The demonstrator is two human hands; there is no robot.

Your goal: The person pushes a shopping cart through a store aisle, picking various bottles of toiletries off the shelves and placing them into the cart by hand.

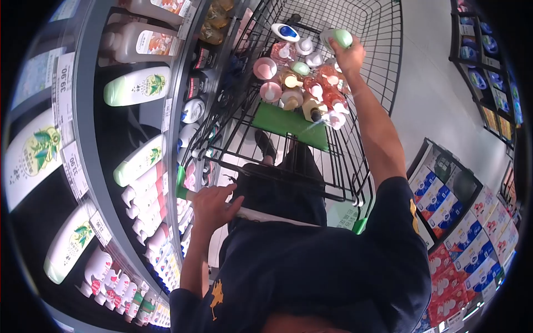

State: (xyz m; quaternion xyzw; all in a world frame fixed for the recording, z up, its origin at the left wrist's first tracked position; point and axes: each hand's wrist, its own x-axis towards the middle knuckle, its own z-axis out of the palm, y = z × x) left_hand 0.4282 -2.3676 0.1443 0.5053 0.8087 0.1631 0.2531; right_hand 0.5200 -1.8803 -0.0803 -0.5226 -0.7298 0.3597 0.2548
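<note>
In the head view my right hand (350,55) is closed around a white bottle with a pale green cap (343,38), held over the far right part of the shopping cart (383,66). Close below it, several pump bottles stand grouped in the cart, among them a pink one (265,67), a red one (335,100) and a yellow-topped one (292,81). A white bottle with a blue top (285,32) is at the back of the group. My left hand (214,206) rests on the cart handle (266,215) near its green left end, fingers stretched out and thumb apart.
Along my left runs a shelf (83,122) of white and green bottles (137,86) with price tags. A green panel (291,125) lies at the cart's near end. To the right, stacked packs (472,250) and a wall rack (483,61) stand beyond the floor.
</note>
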